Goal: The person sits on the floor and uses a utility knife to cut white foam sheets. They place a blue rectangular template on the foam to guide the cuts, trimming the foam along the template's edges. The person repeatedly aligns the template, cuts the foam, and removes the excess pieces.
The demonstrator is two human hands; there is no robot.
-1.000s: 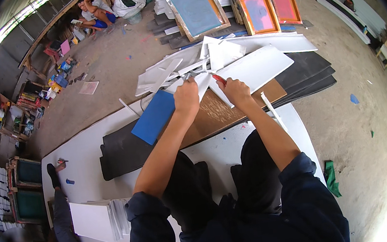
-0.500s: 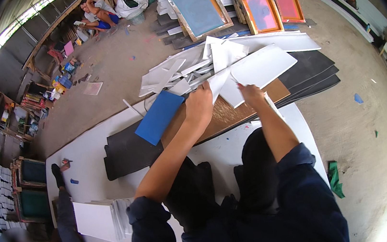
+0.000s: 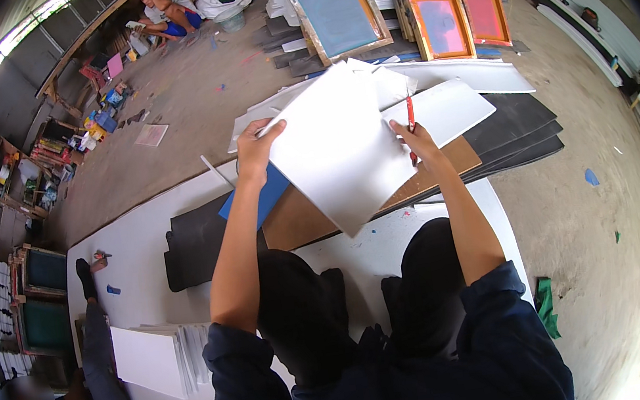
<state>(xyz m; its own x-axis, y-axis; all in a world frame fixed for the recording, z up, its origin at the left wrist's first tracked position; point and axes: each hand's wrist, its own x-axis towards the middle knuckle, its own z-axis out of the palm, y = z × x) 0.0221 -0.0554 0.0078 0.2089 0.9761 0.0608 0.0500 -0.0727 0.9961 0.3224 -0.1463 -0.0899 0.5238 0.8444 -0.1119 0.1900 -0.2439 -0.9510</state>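
A white rectangular sheet (image 3: 341, 145) is raised and tilted above the work surface. My left hand (image 3: 256, 152) pinches its left edge, thumb on top. My right hand (image 3: 418, 140), by the sheet's right edge, is closed round a slim red utility knife (image 3: 410, 114) that points away from me; whether these fingers also grip the sheet I cannot tell. Under the sheet lie a brown board (image 3: 295, 223), partly covered, and a blue panel (image 3: 274, 193). A longer white board (image 3: 452, 108) rests just beyond my right hand.
Black sheets (image 3: 202, 246) lie beneath the boards on a white surface (image 3: 143, 258). White offcuts (image 3: 393, 83) are heaped beyond. A stack of white sheets (image 3: 152, 360) stands at left, near a seated person (image 3: 101, 371). Framed screens (image 3: 334, 18) lean at the back.
The white sheet has been lifted off the pile and tilted up. My left hand has moved left to its edge; the red knife now shows plainly in my right hand.
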